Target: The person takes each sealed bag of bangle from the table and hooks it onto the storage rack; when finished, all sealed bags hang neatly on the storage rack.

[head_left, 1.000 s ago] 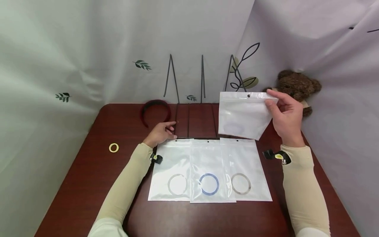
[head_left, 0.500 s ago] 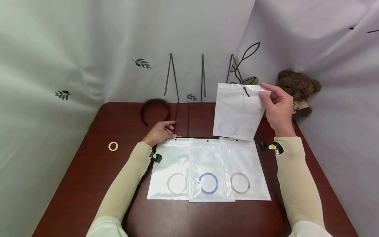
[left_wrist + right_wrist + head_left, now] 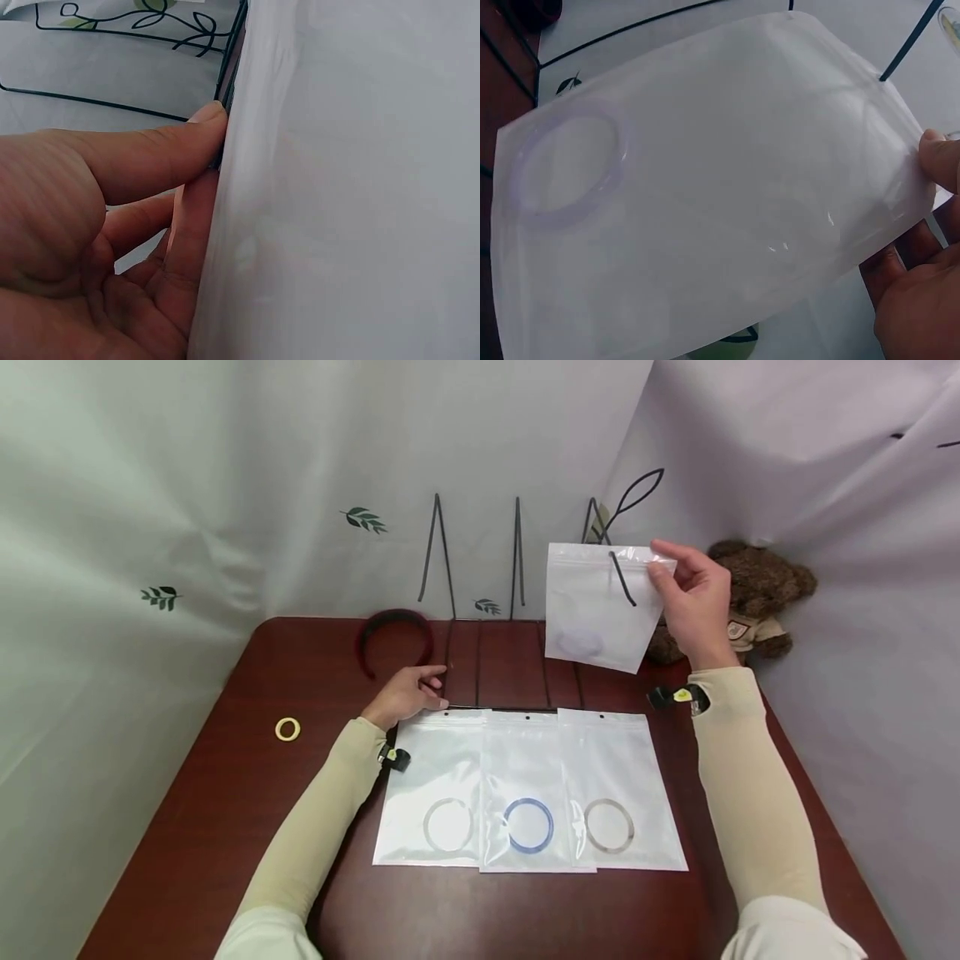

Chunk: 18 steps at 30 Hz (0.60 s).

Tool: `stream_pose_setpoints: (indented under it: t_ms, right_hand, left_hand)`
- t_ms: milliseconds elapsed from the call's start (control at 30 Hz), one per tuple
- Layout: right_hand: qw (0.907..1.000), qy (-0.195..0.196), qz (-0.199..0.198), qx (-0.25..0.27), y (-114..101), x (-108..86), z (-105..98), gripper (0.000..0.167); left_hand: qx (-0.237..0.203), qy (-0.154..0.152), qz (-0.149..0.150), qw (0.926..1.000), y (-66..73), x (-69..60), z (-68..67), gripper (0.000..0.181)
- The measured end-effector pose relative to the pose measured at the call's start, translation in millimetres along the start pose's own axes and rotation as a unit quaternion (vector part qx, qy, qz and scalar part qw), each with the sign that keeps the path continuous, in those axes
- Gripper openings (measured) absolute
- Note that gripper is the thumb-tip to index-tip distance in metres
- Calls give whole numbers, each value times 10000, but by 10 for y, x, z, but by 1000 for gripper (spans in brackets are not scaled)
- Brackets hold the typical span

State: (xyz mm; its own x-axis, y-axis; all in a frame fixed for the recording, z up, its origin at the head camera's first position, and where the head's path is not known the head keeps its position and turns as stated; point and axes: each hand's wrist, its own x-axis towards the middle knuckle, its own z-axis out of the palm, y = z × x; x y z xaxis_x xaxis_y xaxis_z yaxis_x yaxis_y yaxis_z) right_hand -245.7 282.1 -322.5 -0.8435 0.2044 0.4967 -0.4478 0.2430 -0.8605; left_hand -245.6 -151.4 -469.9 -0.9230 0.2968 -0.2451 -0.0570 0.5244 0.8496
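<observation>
I've got the right hand [image 3: 697, 602] pinching the white bag [image 3: 588, 597] by its corner at my screen's 2 o'clock, long axis roughly 12-to-6, hole end up on a hook prong [image 3: 623, 578]. Left hand [image 3: 405, 695] grips the wire rack [image 3: 517, 539] around 8.

Left of where the right hand [image 3: 697, 602] grips, a pouch [image 3: 581, 602] is on a rack prong [image 3: 623, 578]; behind, a toy [image 3: 761, 578]. In front, three pouches [image 3: 522, 752] overlap on the table [image 3: 202, 827]. Left of the left hand [image 3: 405, 697], a ring [image 3: 278, 729]; behind, a headband [image 3: 395, 616].
</observation>
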Motion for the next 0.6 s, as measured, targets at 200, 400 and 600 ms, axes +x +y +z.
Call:
stream_pose_setpoints:
  t_ms: [200, 400, 600]
  right_hand:
    - [9994, -150, 4, 316, 54, 224, 48, 35]
    - [9993, -289, -128, 212, 135, 396, 63, 37]
    - [9996, -191, -174, -70, 196, 571, 106, 32]
  left_hand:
    - [-7, -3, -103, 9999, 12, 10, -6, 75]
    - [114, -37, -178, 9998, -17, 23, -13, 75]
    - [134, -45, -132, 9998, -10, 50, -17, 75]
